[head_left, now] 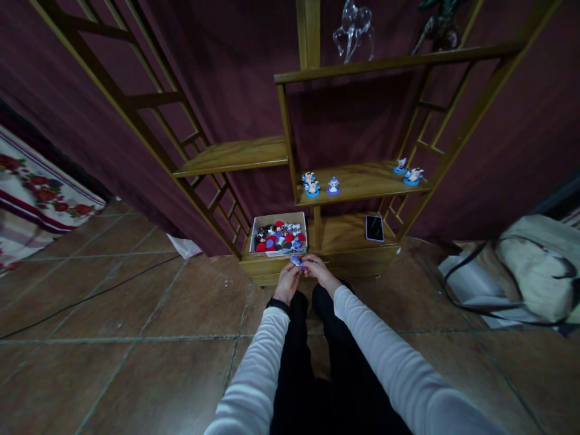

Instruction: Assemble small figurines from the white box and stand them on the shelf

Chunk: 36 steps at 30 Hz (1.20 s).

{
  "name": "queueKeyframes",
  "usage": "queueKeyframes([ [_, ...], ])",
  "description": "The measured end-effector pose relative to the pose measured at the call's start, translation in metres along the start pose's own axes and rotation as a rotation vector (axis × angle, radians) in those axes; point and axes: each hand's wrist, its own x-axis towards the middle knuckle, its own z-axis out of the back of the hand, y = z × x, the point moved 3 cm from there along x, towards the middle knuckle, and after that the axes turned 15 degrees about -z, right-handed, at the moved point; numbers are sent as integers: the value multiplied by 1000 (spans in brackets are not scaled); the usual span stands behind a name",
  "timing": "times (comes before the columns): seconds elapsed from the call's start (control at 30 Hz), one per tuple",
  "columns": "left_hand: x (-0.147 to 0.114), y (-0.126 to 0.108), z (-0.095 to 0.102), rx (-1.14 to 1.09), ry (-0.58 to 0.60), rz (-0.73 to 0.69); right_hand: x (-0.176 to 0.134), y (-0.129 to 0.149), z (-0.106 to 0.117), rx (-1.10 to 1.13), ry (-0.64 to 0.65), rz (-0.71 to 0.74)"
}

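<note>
Between my left hand [288, 282] and my right hand [318, 269] is a small purple-and-white figurine [296, 261], pinched by the fingers of both. Just beyond them, a white cardboard box [267, 219] on the cabinet's low shelf is filled with many small figurines and round bases in red, purple and black. On the shelf above stands a purple-and-white figurine [333, 186] on a purple base. Left of it are two figurines [312, 188] on blue bases, close together. Two more blue-based figurines [412, 176] stand at that shelf's right end.
A phone [374, 228] lies on the low shelf at right. The wooden cabinet [238, 156] holds a clear glass horse [354, 30] and a dark statue [438, 27] higher up. A bag [534, 266] sits on the floor at right; a black cable [90, 296] crosses the tiles at left.
</note>
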Motion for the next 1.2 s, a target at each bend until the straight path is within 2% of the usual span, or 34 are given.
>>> queueKeyframes([
  [0.4,-3,-4,-4,-9,-1,-37,6,-1,1,9,20,63],
  [0.67,-7,-11,-1,-109,-20,78,8,-2,5,85,-4,57],
  [0.97,-3,-3,1,-127,-67,-5,3,1,6,80,29,62],
  [1.2,-4,-6,-1,-140,-49,16,3,0,7,56,29,62],
])
